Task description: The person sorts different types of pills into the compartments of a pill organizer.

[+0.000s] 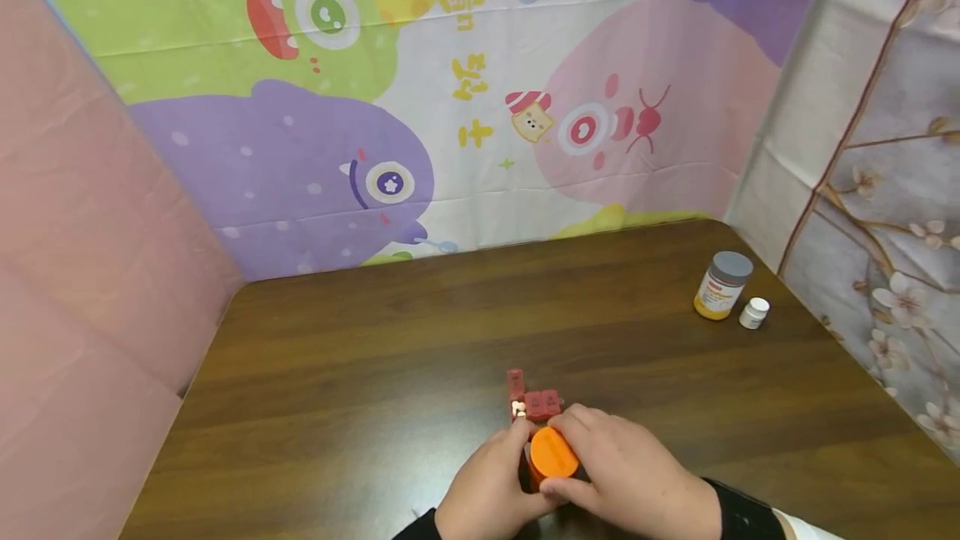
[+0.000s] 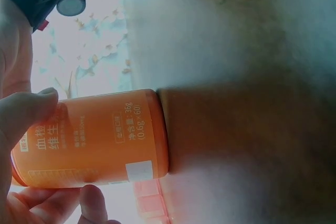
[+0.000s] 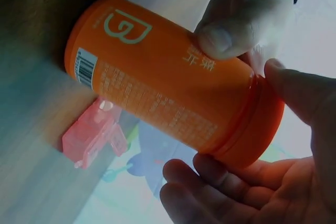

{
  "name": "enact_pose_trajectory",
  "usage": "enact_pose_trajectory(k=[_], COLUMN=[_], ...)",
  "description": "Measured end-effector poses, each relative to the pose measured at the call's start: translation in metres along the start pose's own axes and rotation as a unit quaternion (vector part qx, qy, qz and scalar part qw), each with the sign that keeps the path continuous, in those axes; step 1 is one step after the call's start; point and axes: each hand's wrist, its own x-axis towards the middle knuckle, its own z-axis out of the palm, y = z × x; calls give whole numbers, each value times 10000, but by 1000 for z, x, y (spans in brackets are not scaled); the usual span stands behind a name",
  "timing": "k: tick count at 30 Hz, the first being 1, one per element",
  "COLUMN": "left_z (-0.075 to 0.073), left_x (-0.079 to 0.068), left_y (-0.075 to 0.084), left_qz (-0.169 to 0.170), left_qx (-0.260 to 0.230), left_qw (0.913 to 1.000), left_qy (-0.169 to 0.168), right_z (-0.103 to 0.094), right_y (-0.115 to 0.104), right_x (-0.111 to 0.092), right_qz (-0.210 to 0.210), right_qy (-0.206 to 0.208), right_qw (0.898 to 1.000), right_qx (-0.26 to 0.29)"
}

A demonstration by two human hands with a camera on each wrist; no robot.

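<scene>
An orange supplement bottle [image 2: 100,140] with a lid stands upright on the table between both hands. My left hand [image 1: 489,477] grips the bottle's body, thumb on one side and fingers on the other. My right hand [image 1: 630,465] holds the orange lid [image 3: 254,124] at the top, its thumb and fingers round the rim. Just beyond the bottle sits a small red pill organizer [image 1: 542,404], one lid [image 1: 515,380] raised and pale tablets [image 1: 519,409] in that compartment. In the right wrist view the organizer lies beside the bottle's base.
Toward the back right of the wooden table [image 1: 360,357] stand a grey-lidded jar [image 1: 722,286] and a small white bottle [image 1: 754,313]. A cartoon-printed cloth [image 1: 480,173] hangs along the far edge, with a pink cloth [image 1: 90,232] at the left and a floral curtain [image 1: 892,273] at the right.
</scene>
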Motion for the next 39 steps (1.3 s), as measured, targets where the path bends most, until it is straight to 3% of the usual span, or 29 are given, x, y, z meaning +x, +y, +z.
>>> enact_pose_trajectory(k=[7,12,18,26,30,35,39], left_z=[1,1,0,-8,-22,-38,-43], left_x=[0,-1,-2,-6,-14,-24,-30], left_y=[0,3,3,6,5,-3,-11], left_qz=[72,-67,-187,179,32,-145,-165], left_qx=[33,54,168,1112,1620,2388,2651], left_qw=[9999,9999,9997,9935,9865,9695,9605], left_qy=[82,64,55,176,251,541,832], right_z=[-1,-3,0,-1,-7,-23,-42], right_y=[1,1,0,1,5,18,42], right_x=[1,1,0,1,1,-6,-6], right_qz=[-89,-10,-133,-142,28,311,708], right_qy=[-64,-255,-63,-119,-187,408,1049], right_qw=[9999,9996,9999,9998,9998,9983,9900], right_qx=[-12,88,-43,-48,111,-275,-626])
